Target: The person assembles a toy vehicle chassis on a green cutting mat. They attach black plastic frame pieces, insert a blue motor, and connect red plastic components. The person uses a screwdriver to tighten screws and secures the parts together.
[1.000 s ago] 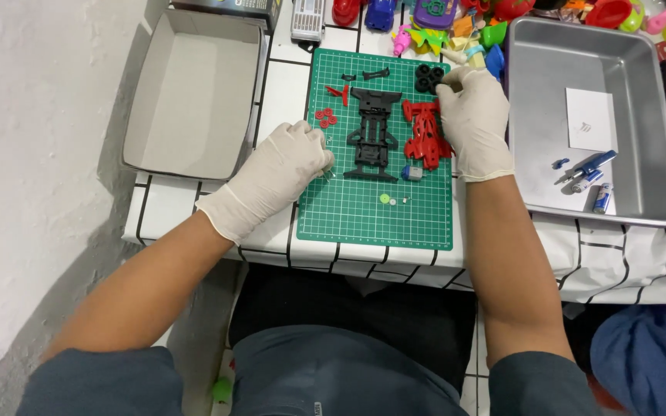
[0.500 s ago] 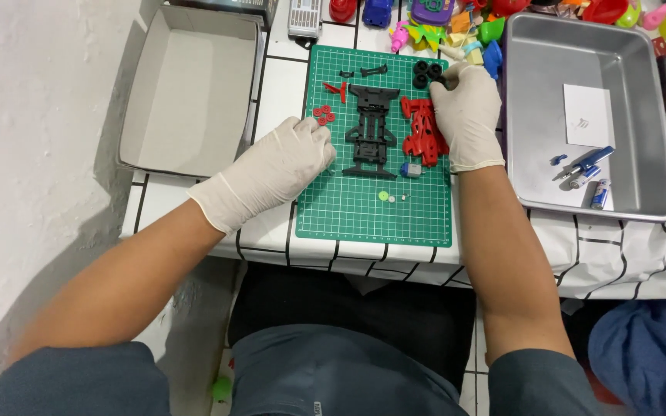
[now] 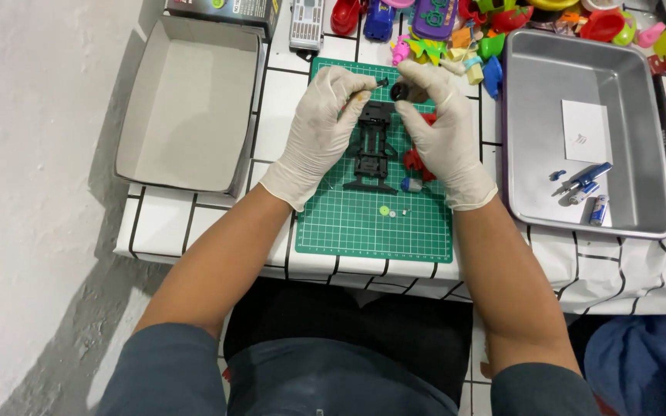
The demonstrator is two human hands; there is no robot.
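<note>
Both my hands wear white gloves and hover over a green cutting mat (image 3: 348, 223). My left hand (image 3: 321, 127) pinches a small dark pin-like part (image 3: 381, 81) between thumb and fingers. My right hand (image 3: 441, 127) grips a small black wheel (image 3: 400, 92) right beside it, the two parts almost touching. Below them on the mat lies a black toy car chassis (image 3: 371, 150). Red plastic parts (image 3: 416, 160) show under my right hand. A small blue-grey part (image 3: 411, 185) and a yellow-green gear (image 3: 385, 210) sit near the chassis.
An empty open cardboard box (image 3: 186, 100) lies to the left. A metal tray (image 3: 634, 177) to the right holds a white paper, a blue tool and batteries. Colourful plastic toys (image 3: 456, 31) crowd the far edge of the white tiled table (image 3: 194, 231).
My left hand rose from the mat's left side to the top centre and took a small dark part. My right hand lifted a black wheel toward it.
</note>
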